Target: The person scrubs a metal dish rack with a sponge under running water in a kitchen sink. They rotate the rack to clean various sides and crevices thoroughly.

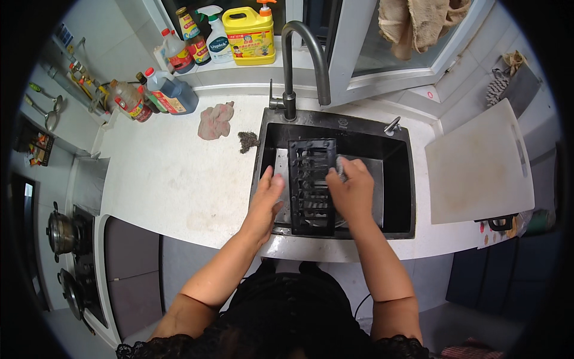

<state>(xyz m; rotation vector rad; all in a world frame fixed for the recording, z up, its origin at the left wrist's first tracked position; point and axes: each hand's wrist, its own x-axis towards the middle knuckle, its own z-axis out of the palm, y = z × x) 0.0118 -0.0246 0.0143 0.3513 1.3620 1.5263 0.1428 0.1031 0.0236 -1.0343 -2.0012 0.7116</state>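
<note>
A black slatted rack (312, 186) is held up over the black sink (397, 179), its long side running toward me. At its right edge my right hand (353, 188) is closed, with a small grey wad like a steel wool scrubber (341, 169) showing between the fingers. My left hand (266, 197) is open beside the rack's left edge, thumb apart from the slightly blurred fingers; I cannot tell whether it touches the rack. Slats hide part of the sink's bottom.
A dark tap (290, 72) arches over the sink's back. Left of it lie a dark scouring pad (247, 142) and a pinkish cloth (216, 121). Bottles, including a blue-filled jug (172, 93) and a yellow jug (249, 37), stand behind. A cutting board (478, 167) leans at right.
</note>
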